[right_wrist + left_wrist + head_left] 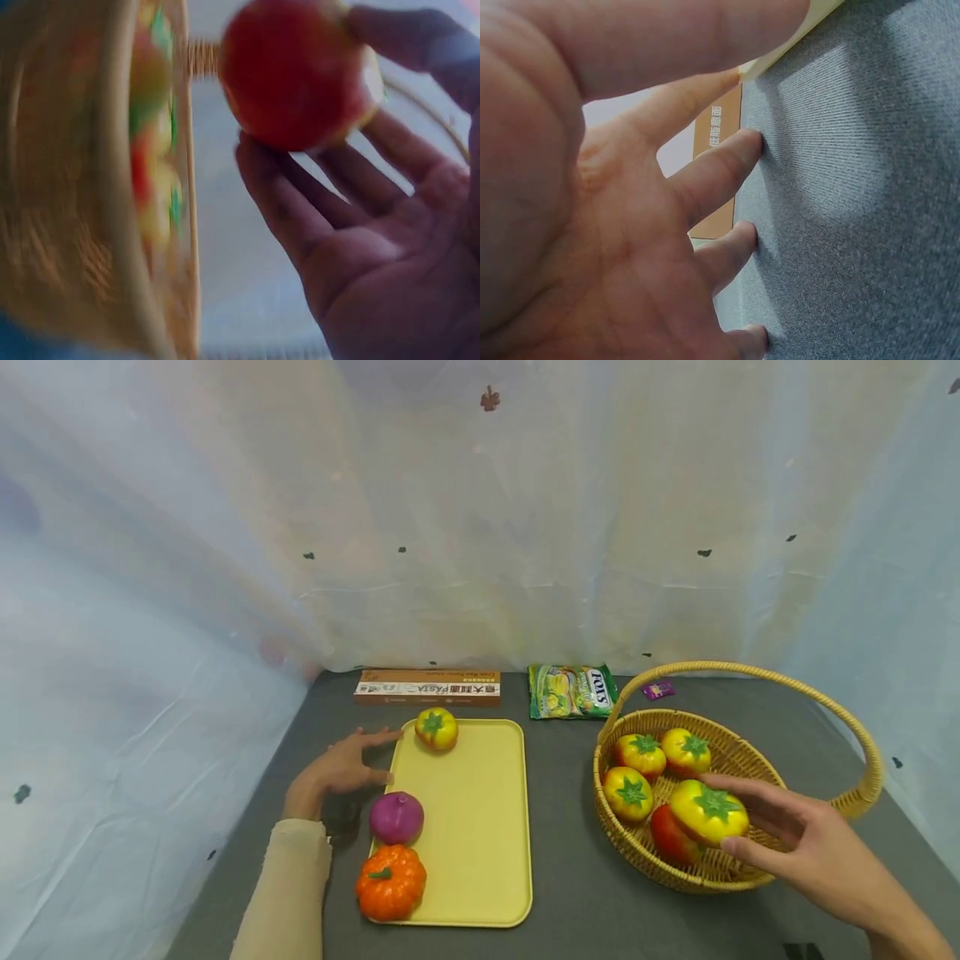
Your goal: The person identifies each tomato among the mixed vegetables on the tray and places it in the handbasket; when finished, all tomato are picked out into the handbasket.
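My right hand (802,835) holds a yellow-and-red toy tomato (708,812) with a green star-shaped top, thumb and fingers on its sides. It is above the wicker basket (611,839), where several similar tomatoes (628,793) and a red fruit (672,837) lie. In the right wrist view the held tomato (292,75) shows its red underside. My left hand (341,768) is spread at the left edge of the yellow tray (472,827), fingertips on the grey cloth. On the tray are one tomato (437,729), a purple onion (397,817) and an orange pumpkin (391,882).
A pasta box (427,687) and a green Fox's candy bag (572,692) lie along the back, before a pale curtain. A small purple packet (658,691) is behind the basket. The basket's tall handle (810,689) arches over its right side.
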`<action>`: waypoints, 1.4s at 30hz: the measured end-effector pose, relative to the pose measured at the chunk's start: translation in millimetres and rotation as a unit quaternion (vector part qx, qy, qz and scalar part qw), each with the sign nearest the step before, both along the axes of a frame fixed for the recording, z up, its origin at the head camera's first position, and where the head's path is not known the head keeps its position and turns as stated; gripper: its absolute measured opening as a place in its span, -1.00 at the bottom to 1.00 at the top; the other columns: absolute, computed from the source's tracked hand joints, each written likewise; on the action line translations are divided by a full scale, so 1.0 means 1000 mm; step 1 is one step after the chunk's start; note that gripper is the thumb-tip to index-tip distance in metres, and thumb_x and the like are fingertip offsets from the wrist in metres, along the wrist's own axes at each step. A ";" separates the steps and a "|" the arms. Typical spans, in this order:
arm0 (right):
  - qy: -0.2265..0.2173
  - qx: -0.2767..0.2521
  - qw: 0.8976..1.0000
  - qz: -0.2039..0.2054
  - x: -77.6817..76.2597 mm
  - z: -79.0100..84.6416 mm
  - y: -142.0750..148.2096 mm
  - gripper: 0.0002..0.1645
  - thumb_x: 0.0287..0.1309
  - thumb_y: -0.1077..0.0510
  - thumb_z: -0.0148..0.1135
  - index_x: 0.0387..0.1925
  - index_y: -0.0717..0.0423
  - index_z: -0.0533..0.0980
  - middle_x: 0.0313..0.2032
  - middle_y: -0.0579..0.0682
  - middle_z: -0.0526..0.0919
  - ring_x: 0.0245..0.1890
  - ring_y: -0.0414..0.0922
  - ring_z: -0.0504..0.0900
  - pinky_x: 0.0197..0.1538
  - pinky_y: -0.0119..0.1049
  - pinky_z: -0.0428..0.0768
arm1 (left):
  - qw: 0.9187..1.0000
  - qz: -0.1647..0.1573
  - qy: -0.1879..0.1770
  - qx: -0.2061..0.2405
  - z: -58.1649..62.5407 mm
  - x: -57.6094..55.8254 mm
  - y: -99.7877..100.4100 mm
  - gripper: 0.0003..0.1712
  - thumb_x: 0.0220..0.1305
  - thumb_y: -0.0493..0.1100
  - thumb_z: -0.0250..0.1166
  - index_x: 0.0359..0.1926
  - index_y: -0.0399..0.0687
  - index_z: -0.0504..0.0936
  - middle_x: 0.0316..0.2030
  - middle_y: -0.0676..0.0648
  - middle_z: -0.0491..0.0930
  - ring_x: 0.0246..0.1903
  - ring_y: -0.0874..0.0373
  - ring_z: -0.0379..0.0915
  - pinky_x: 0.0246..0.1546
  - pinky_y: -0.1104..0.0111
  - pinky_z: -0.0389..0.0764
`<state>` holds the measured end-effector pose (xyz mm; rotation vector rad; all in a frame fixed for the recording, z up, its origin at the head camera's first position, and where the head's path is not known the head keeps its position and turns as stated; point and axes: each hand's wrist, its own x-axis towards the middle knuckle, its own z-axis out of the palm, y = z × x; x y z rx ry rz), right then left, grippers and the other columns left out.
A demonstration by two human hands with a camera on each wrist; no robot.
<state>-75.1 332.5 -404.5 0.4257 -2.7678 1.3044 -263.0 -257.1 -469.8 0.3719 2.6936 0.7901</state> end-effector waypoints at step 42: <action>-0.123 0.047 0.987 0.087 -0.022 -0.028 0.012 -0.30 0.42 0.12 0.48 0.50 0.13 0.50 0.41 0.23 0.63 0.27 -0.63 0.50 0.15 -0.55 0.65 | 1.000 0.003 0.001 -0.003 -0.004 -0.002 -0.001 -0.04 0.27 -0.01 0.56 0.66 0.19 0.41 0.68 -0.20 0.23 0.71 -0.50 -0.21 0.48 -0.66 -0.26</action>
